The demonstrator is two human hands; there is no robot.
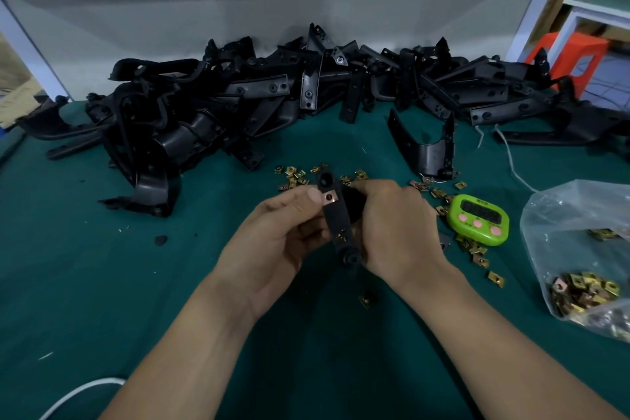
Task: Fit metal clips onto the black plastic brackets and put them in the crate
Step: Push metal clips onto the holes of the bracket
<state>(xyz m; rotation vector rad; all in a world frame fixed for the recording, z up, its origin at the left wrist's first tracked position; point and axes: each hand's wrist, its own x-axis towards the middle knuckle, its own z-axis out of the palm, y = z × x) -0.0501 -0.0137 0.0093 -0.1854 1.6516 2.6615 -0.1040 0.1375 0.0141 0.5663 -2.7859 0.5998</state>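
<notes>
Curled in from the left, left grip [283, 235], fingers wrapped under the black bracket [335, 218], thumb tip pressed just beside the copper-toned metal clip [330, 198] seated on the upper end of that bracket. Possibly a 2nd clip lower on the strap, too small to tell. Held up over the green table [102, 266], mid-frame, in front of the heap of unfitted brackets [259, 102] at the back. Clamped in from the right, right grip [392, 225], fingers folded over the bracket's far side and hiding it there. Judged light and stiff: thin moulded plastic, hard-edged, unlikely to flex much, smooth enough to twist in a loose hold. Best taken by the flat strap on both sides of the clip seat, never by the clip alone. Judged springy and sharp at the edges, that clip; calls for a straight thumb push along the strap against counter-pressure from the opposite grip, or likely to cock sideways. Further right, scattered loose clips [474, 247] just beside a green timer [478, 215]; beyond those, a clear bag [562, 215] with more clips inside. No crate in view, so no telling where to drop the finished piece.
</notes>
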